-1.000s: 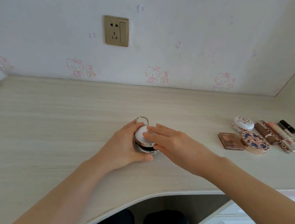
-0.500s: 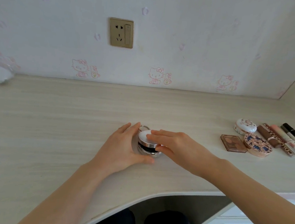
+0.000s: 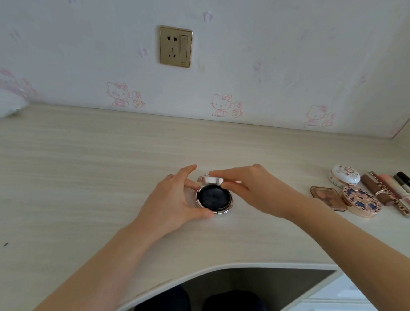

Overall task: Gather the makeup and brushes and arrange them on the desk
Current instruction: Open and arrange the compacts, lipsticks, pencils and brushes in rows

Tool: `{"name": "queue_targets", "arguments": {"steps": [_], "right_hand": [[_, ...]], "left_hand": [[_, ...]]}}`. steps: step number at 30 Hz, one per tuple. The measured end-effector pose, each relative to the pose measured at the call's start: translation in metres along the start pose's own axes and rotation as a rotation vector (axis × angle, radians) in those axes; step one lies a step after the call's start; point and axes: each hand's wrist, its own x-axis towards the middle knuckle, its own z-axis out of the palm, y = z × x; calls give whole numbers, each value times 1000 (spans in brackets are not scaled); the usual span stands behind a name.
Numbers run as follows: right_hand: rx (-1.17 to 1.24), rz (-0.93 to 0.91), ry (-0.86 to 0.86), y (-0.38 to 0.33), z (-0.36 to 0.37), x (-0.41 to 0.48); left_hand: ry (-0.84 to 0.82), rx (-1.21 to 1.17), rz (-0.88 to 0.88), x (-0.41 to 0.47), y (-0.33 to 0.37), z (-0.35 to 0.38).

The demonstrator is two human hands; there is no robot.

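Left grip (image 3: 173, 202) cups a round silver-rimmed black compact (image 3: 214, 199); right grip (image 3: 257, 189) pinches its white lid (image 3: 210, 180). Probably light, slick, hinge delicate: hold the rims.

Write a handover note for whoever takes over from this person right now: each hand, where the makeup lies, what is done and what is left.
Left hand grips the base of the round compact at mid-desk. Right hand pinches its lid, raised open.
Done: eyeshadow palette, white compact, patterned compact and tubes lie grouped at the desk's right.
To do: close the round compact and set it with that group. No brushes in view.
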Motion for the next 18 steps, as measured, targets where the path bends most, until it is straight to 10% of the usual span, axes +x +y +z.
{"name": "queue_targets", "arguments": {"steps": [18], "right_hand": [[255,149,-33,3,-6,9]], "left_hand": [[13,-71,-11,0,-1,3]]}}
